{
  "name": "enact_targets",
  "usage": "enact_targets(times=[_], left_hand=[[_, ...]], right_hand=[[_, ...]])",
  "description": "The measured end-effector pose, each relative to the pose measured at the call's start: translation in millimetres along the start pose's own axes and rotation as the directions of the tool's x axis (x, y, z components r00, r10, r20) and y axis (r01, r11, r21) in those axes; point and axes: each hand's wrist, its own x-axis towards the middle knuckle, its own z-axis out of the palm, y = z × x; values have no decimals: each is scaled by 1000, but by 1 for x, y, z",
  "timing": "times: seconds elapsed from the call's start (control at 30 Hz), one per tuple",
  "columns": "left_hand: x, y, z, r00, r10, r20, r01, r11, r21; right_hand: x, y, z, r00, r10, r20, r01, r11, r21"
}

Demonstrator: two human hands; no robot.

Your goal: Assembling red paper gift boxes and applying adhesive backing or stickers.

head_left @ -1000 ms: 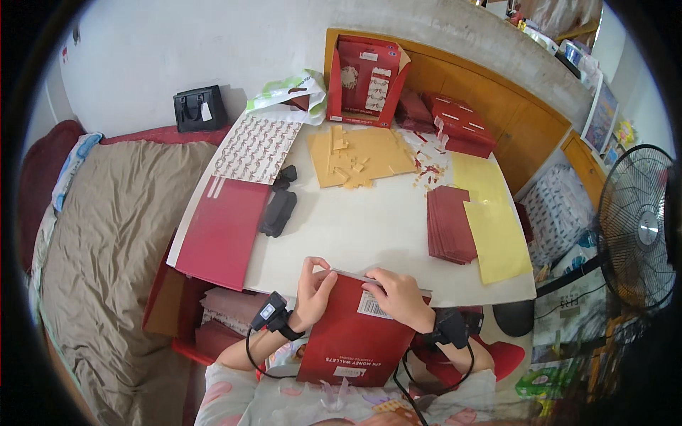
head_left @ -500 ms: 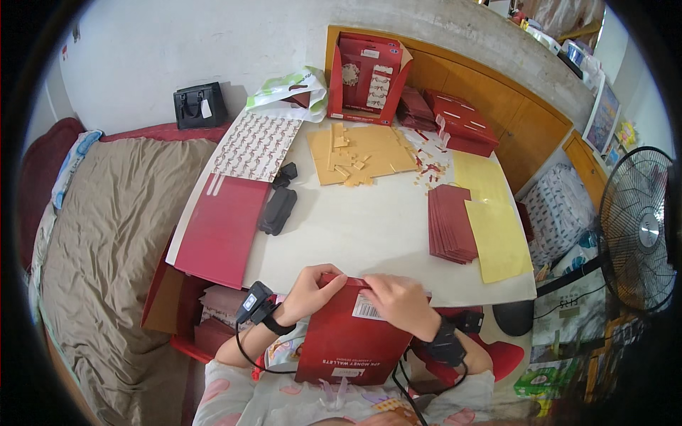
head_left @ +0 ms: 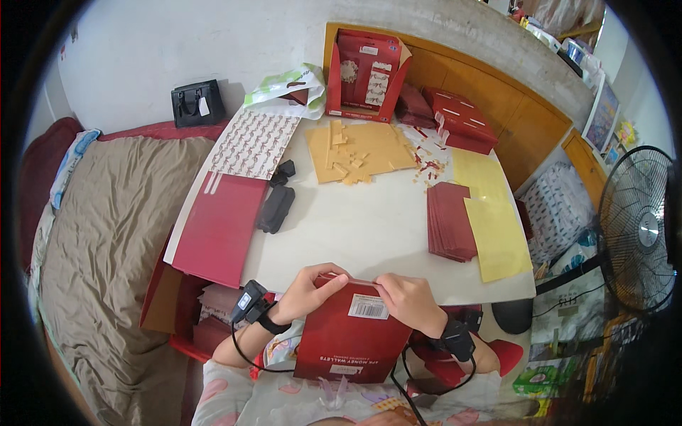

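A flat dark red cardboard package [head_left: 348, 330] with a white barcode label is held upright in front of my body, at the table's near edge. My left hand [head_left: 316, 290] grips its upper left corner, thumb on the face towards me. At the upper right corner my right hand [head_left: 410, 298] pinches the edge beside the label. Both wrists wear black straps with small devices and cables. Beyond the package lies the white table [head_left: 341, 227], with a fanned stack of dark red envelopes [head_left: 450, 221] to the right.
Yellow sheets [head_left: 501, 238] lie at the right, a large red folder [head_left: 219, 227] and black cases [head_left: 275, 209] at the left. Farther back are a tan board with scraps [head_left: 362, 150], a red display box [head_left: 366, 78] and red boxes [head_left: 462, 121]. A fan [head_left: 639, 227] stands right.
My right hand has shifted right along the package's top edge, uncovering more of the barcode label. My left hand keeps its grip at the left corner.
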Motion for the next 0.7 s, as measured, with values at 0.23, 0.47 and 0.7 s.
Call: enact_targets(times=[0.23, 0.47, 0.7], left_hand=[[3, 3, -4, 982, -189, 6, 189, 982, -11], [1, 4, -2, 987, -160, 23, 161, 984, -73], [-1, 8, -4, 981, -192, 10, 193, 981, -20]], right_hand=[[-3, -7, 0, 997, -47, 69, 61, 977, -205], [-4, -6, 4, 993, -114, 27, 117, 967, -228], [12, -6, -6, 987, 119, 111, -138, 973, 185]])
